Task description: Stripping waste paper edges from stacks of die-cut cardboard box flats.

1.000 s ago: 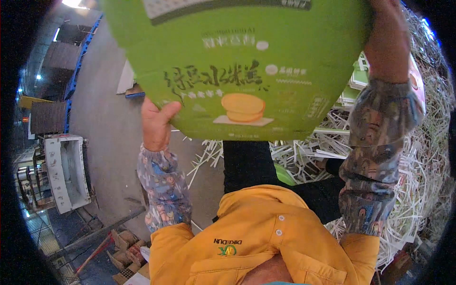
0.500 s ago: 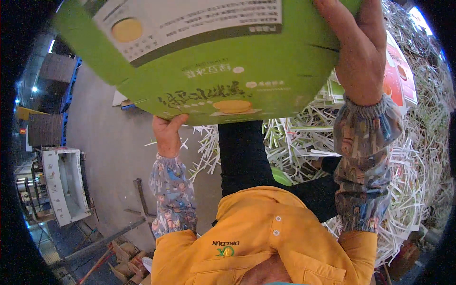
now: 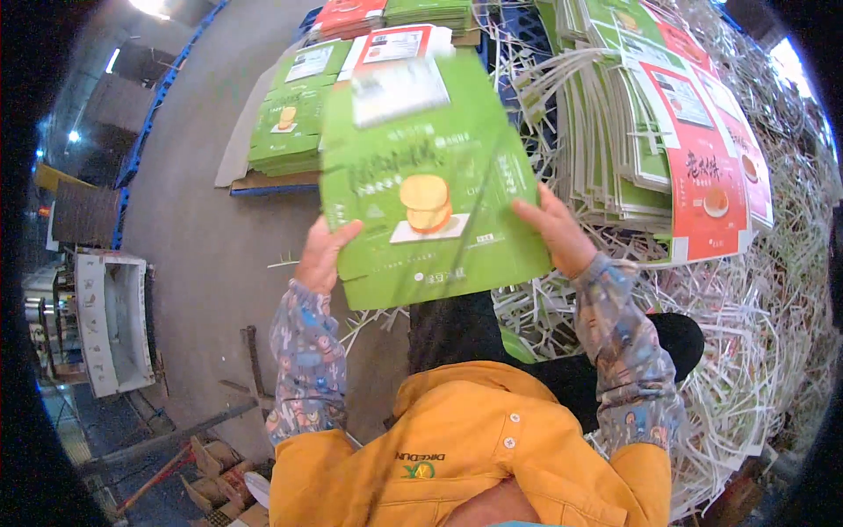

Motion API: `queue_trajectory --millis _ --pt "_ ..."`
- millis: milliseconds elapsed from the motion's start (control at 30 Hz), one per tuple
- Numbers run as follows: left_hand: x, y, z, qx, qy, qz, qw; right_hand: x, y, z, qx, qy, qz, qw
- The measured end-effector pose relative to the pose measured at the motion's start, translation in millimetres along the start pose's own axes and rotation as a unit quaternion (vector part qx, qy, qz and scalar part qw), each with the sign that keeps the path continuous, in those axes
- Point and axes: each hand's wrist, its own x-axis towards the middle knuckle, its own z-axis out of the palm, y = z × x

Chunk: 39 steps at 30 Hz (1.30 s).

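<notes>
A flat green printed cardboard sheet (image 3: 479, 189), with a picture of round yellow cakes, is held out in front of me and tilted. My left hand (image 3: 327, 250) is closed on its near left edge, thumb on top. On the right edge my right hand (image 3: 558, 230) grips it the same way, fingers hidden beneath. Whether it is one sheet or several together, I cannot tell. Just beyond it on the left lies a neat stack of green sheets (image 3: 285, 132). To the right leans a thick stack of green and white sheets (image 3: 606, 145), with red printed sheets (image 3: 709, 198) beside it.
White and green paper strips (image 3: 702, 369) are heaped along the right side and around my legs. A blue pallet (image 3: 272, 188) supports the left stack. Far left stands a whitish open box-like unit (image 3: 114, 325). Torn cardboard pieces (image 3: 219, 474) lie at the lower left.
The green sheet has come down and closer to my body, now lying flatter between both hands. My right hand has lowered to its right edge. The stacks beyond have come into view.
</notes>
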Motion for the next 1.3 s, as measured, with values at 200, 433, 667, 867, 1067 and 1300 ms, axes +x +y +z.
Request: queue_trajectory --millis 200,433,667,867,1067,1300 --pt "7.6 -13.8 -23.5 -0.033 -0.044 -0.086 0.995 0.6 2.1 4.7 0.022 0.020 0.062 0.998" --pt "7.4 -12.6 -21.5 -0.049 0.007 -0.101 0.994 10.3 12.1 21.3 -0.088 0.086 0.054 0.991" --pt "-9.9 -30.6 -53.8 -0.224 -0.058 -0.103 0.967 10.2 -7.6 26.5 0.076 0.065 0.041 0.994" --pt "-78.4 -62.1 -6.7 -0.343 -0.224 -0.009 0.912 12.7 -6.0 49.8 0.106 0.080 0.042 0.990" --pt "-82.5 -20.1 64.2 -0.377 0.095 0.054 0.920 12.5 17.3 98.9 0.084 0.088 -0.018 0.992" --pt "-53.6 24.1 44.5 -0.231 0.254 0.113 0.932 21.5 9.1 136.3 0.135 0.056 -0.075 0.986"
